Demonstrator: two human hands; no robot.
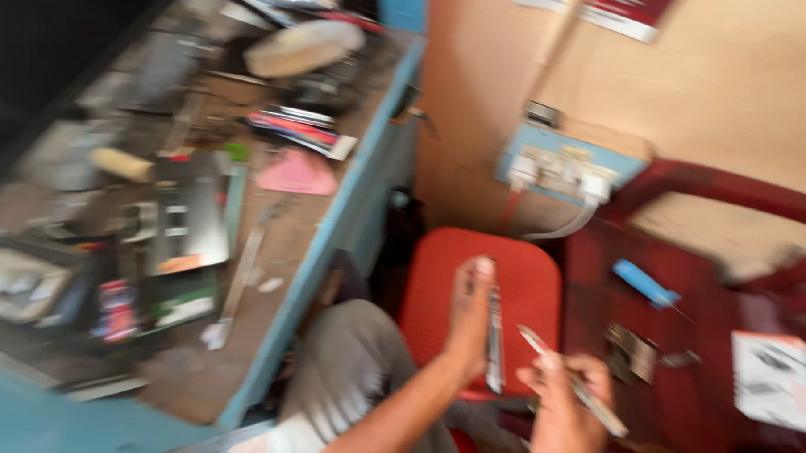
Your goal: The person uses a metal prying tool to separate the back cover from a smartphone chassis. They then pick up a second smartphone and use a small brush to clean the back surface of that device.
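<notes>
The left hand [468,314] holds a thin metal strip [495,337] over the red stool [530,285]. The right hand [565,406] grips a silver tool [569,381] just beside it.

**Table left, stool centre, chair right**

Table [268,249] fills the left half, its edge running from upper centre down to lower left. On it: a flat metal plate [189,219] mid-table, a thin strip [240,283] just right of it, a triangular pad [298,172] behind that, cluttered parts along the left side. Stool [531,276] stands right of the table edge, before the wall. Left hand [469,318] lies over the stool with a narrow flat part [494,341] beside it. Right hand [566,411] is nearer, to the right, gripping a thin tool [576,384]. Socket board [566,170] sits on the wall behind the stool. Chair [713,291] is at right, a screwdriver [646,285] and a booklet [777,378] on it.
</notes>
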